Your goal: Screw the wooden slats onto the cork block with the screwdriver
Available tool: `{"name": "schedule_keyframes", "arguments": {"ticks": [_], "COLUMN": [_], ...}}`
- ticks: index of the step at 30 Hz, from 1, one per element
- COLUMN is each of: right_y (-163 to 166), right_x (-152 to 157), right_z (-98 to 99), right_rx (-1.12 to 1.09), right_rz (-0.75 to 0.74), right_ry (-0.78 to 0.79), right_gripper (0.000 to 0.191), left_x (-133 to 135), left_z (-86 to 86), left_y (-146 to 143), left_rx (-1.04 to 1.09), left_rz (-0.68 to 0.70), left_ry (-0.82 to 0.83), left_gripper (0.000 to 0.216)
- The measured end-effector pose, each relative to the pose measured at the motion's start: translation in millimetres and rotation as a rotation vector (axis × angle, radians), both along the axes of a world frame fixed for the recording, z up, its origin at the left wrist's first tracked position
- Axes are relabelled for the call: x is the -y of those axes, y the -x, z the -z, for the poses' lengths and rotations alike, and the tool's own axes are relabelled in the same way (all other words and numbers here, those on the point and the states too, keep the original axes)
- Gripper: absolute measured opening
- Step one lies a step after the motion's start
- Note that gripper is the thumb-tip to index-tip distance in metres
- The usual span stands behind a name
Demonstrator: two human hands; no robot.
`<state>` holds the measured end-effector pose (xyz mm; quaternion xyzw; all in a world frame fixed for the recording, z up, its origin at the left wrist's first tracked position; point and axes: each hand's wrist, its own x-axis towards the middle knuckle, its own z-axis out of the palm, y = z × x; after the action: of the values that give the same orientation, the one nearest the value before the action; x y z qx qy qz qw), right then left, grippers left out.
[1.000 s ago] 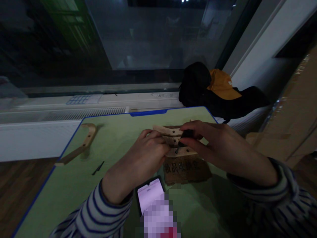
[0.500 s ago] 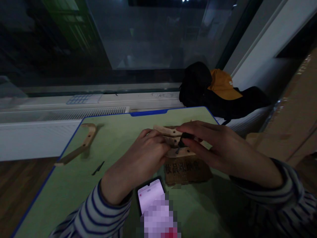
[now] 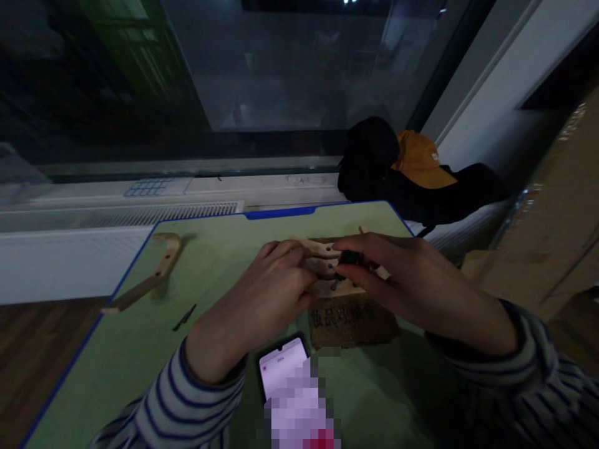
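My right hand pinches a small black-handled screwdriver between thumb and fingers. Its thin metal shaft slants down to a hole in the nearest of several curved wooden strips. My left hand is closed over the left ends of these strips, its fingertips hidden from view. The strips lie side by side, with dark holes along them. Under and in front of them is a piece of brown cardboard with dark printed characters.
A phone with a lit screen lies close to my left wrist. On the left of the green table are a bent wooden piece and thin dark pieces. A black bag and orange cap sit beyond the table.
My right hand and the screwdriver handle have shifted slightly left, and the fingers have turned a little around the handle. My left hand stays on the strips.
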<state>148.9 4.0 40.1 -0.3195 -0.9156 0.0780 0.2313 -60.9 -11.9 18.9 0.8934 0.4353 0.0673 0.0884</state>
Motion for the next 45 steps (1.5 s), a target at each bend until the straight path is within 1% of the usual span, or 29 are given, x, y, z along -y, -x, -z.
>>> {"name": "schedule_keyframes", "arguments": {"ticks": [5,11,15,19,21,25,29,33,35,41,45], "right_y": [1.4,-0.9,-1.2,1.2,2.4,3.5,3.0,1.8,0.6,-2.8,-1.3], "right_x": [-0.1,1.2,1.3,1.7,2.3,3.6,3.4,2.3,1.7,0.4,0.8], "right_z": [-2.2,-2.6,-1.5,-0.8,-0.9,-2.0,-2.7,-2.1,-1.9,-1.3,-0.2], "right_rx": [-0.019,-0.029,-0.02,0.008,0.022,0.026,0.012,0.001,0.004,0.027,0.046], "right_rz": [-0.049,-0.076,-0.034,0.014,0.03,0.037,-0.012,-0.057,-0.067,0.021,0.041], "right_ry": [0.02,0.076,0.013,-0.071,-0.083,-0.035,0.014,0.021,0.021,-0.051,-0.084], "right_gripper": [0.026,0.032,0.026,0.022,0.022,0.027,0.029,0.035,0.035,0.026,0.025], "left_x": [-0.6,-1.9,-2.9,-3.3,-3.3,-3.8,-4.6,-4.2,-3.8,-2.7,-2.9], "left_z": [3.0,5.6,6.1,7.3,7.7,7.5,6.4,6.8,7.3,6.5,5.2], "left_y": [1.4,2.5,2.6,3.5,3.9,3.7,2.6,3.3,4.0,3.6,2.9], "left_rx": [0.022,0.032,0.024,0.067,0.08,0.074,0.037,0.038,0.051,0.07,0.064], "left_rz": [0.016,0.029,0.02,0.041,0.05,0.054,0.041,0.037,0.05,0.059,0.045], "left_ry": [0.001,0.012,0.016,0.008,-0.002,0.001,0.028,0.016,0.012,0.004,0.012], "left_gripper": [0.016,0.015,0.013,0.013,0.013,0.015,0.015,0.015,0.014,0.016,0.014]}}
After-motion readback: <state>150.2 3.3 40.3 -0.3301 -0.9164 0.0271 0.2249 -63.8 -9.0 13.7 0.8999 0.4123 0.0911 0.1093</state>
